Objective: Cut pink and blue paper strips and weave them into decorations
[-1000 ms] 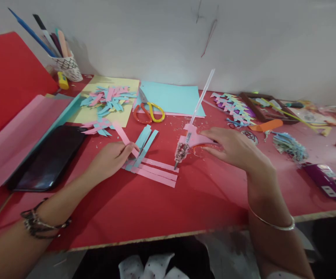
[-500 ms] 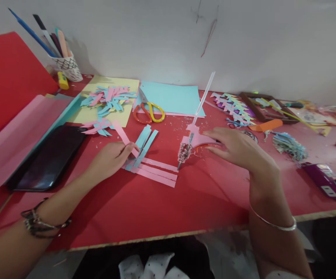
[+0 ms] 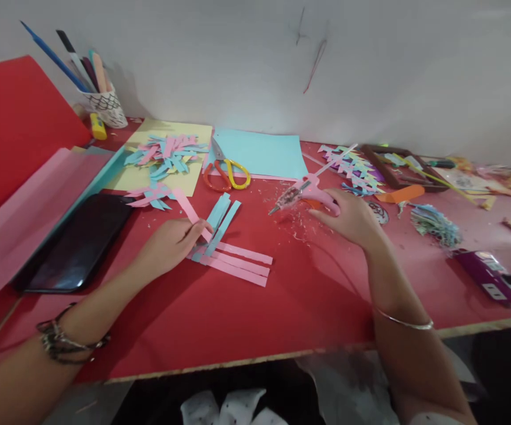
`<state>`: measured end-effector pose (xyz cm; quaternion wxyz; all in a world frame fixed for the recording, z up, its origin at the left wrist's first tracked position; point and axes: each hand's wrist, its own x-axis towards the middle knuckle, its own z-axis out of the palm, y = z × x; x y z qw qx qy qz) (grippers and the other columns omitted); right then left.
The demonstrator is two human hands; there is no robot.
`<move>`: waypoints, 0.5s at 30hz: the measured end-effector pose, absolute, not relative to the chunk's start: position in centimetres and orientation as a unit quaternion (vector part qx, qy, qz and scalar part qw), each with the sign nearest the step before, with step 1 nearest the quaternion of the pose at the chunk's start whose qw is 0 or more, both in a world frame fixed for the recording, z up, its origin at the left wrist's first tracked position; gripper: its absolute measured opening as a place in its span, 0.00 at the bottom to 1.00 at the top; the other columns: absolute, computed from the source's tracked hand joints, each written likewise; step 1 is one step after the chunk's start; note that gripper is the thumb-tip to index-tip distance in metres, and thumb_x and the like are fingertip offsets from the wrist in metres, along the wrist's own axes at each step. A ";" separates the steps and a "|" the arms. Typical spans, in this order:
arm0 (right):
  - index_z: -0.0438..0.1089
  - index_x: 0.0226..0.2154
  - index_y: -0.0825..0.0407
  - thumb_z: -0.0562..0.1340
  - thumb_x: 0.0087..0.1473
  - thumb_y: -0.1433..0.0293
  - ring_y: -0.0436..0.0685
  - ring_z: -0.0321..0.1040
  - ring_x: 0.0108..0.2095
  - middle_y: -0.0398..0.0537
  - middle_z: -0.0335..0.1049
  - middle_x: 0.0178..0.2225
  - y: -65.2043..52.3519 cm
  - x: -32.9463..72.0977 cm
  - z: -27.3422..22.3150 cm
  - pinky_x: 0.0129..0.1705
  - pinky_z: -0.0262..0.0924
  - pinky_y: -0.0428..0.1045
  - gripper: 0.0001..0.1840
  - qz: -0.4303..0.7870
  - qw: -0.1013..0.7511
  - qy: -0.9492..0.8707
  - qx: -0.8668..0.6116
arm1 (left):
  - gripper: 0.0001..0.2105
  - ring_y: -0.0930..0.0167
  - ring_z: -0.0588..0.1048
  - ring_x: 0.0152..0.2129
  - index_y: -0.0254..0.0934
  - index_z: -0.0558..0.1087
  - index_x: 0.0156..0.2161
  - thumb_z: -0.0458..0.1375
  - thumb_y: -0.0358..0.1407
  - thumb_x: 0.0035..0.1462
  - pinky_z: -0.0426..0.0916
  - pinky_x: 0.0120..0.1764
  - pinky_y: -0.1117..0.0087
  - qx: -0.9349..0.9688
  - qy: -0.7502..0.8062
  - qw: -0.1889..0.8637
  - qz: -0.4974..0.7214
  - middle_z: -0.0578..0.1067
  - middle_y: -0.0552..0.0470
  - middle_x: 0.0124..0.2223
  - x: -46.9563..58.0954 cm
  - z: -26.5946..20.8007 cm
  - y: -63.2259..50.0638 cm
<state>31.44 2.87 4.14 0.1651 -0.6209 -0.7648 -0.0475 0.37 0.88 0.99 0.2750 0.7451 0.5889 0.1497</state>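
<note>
My left hand (image 3: 178, 241) pinches a pink paper strip (image 3: 186, 205) between thumb and fingertips. Beneath those fingertips, blue paper strips (image 3: 223, 221) cross several pink strips (image 3: 242, 265) that lie flat and point right. My right hand (image 3: 348, 217) is closed at the handle of a pink hot glue gun (image 3: 306, 190). The gun's metal nozzle points left and down, and a clear glue stick (image 3: 337, 158) sticks out of its back. Part of the handle is hidden by my fingers. Scissors (image 3: 226, 168) with red and yellow handles lie beyond the strips.
A black phone (image 3: 76, 242) and pink paper sheets (image 3: 20, 218) lie at the left. Cut strips (image 3: 171, 153) are heaped on yellow paper (image 3: 197, 127), beside blue paper (image 3: 259, 150). Farther right are a tassel (image 3: 435, 225), a wooden tray (image 3: 373, 156) and a purple box (image 3: 481, 274).
The glue gun has tipped from upright to a slant, its nozzle moving away from the pink strips' ends. My right hand has moved with it. My left hand stays on the pink strip.
</note>
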 end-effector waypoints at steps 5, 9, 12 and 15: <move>0.66 0.35 0.52 0.56 0.48 0.57 0.60 0.66 0.32 0.51 0.71 0.33 3.6 29.6 3.0 0.25 0.50 0.47 0.17 -0.076 0.130 -0.674 -0.723 | 0.23 0.71 0.71 0.22 0.36 0.72 0.31 0.36 0.44 0.56 0.60 0.27 0.72 0.746 0.596 0.258 0.148 0.74 0.52 0.25 0.5 1.2 0.7; 0.66 0.34 0.52 0.55 0.49 0.58 0.61 0.66 0.34 0.52 0.71 0.33 3.9 29.1 2.6 0.26 0.51 0.48 0.16 -0.069 0.090 -0.670 -0.734 | 0.24 0.68 0.73 0.28 0.37 0.72 0.30 0.35 0.43 0.56 0.61 0.28 0.72 0.768 0.592 0.200 0.136 0.76 0.49 0.31 0.8 1.0 0.6; 0.67 0.32 0.53 0.55 0.49 0.59 0.62 0.64 0.36 0.54 0.70 0.34 3.6 28.8 3.2 0.33 0.54 0.52 0.15 -0.112 0.130 -0.692 -0.702 | 0.24 0.67 0.73 0.27 0.37 0.72 0.31 0.34 0.42 0.57 0.60 0.26 0.72 0.790 0.576 0.170 0.122 0.76 0.49 0.29 1.1 0.9 0.5; 0.67 0.33 0.54 0.54 0.50 0.64 0.59 0.64 0.36 0.53 0.69 0.33 2.6 27.3 4.3 0.37 0.54 0.53 0.13 -0.096 0.220 -0.747 -0.620 | 0.25 0.66 0.72 0.24 0.37 0.72 0.33 0.32 0.42 0.59 0.58 0.24 0.71 0.807 0.564 0.142 0.102 0.74 0.48 0.26 1.3 0.9 0.3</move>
